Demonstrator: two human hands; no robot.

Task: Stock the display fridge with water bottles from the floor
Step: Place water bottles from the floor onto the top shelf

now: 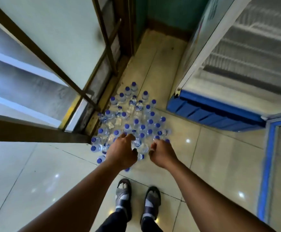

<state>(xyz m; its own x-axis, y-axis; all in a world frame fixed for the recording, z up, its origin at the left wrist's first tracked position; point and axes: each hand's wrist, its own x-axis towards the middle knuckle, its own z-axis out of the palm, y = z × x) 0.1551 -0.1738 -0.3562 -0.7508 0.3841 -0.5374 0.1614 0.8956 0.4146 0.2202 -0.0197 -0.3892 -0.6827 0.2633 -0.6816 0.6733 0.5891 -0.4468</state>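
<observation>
Tiled floor (36, 181) holds blue-capped water bottles (136, 122); left hand (122, 151) and right hand (163, 152) curl over them, grip hidden.

Bottles (136, 121) stand on the floor (220, 164) between the window frame (36, 46) at left and the fridge (220, 113) at right.

Dim, soft picture; ceiling lights glare on glossy floor (220, 164), edges bowed.
</observation>
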